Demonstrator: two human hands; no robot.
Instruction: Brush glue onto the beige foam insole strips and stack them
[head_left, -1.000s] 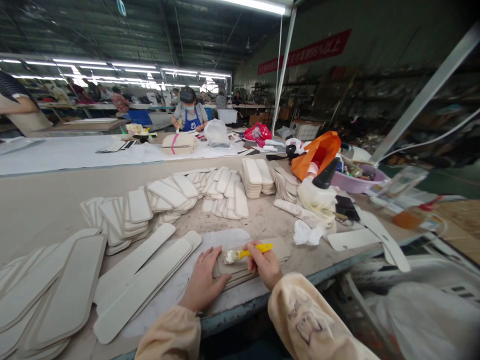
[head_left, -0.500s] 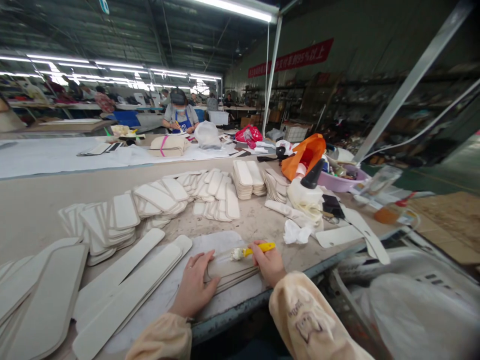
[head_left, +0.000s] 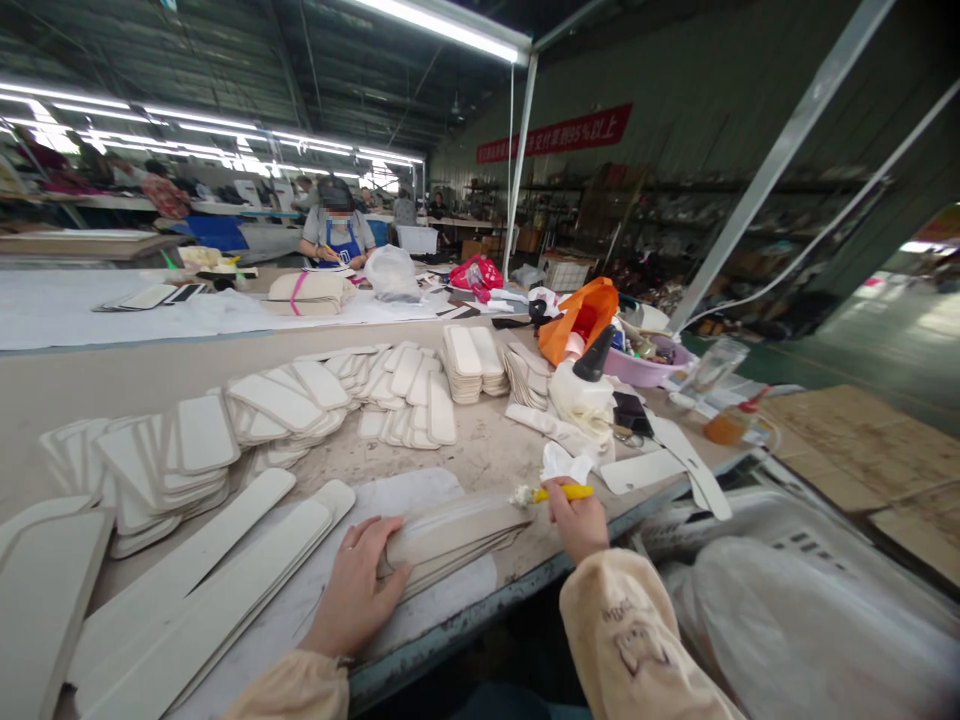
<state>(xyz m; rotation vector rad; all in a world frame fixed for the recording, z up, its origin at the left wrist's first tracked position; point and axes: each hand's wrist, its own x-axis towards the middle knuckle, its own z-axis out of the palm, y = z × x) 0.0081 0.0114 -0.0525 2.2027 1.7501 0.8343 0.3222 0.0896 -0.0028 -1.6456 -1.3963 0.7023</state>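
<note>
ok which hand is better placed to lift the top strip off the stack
Probably left: the left hand lies flat on the stack of strips, while the right hand is closed round the yellow brush.

Brush handle (head_left: 566, 492): glossy yellow plastic. Strips (head_left: 450, 530): matt, smooth beige board. Tabletop (head_left: 112, 380): matt, stained. Bag (head_left: 581, 315): shiny orange plastic.

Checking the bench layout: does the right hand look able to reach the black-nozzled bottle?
Probably yes: the right hand, gripping the yellow-handled brush, has only a crumpled tissue lying low between it and the black-nozzled bottle beyond.
</note>
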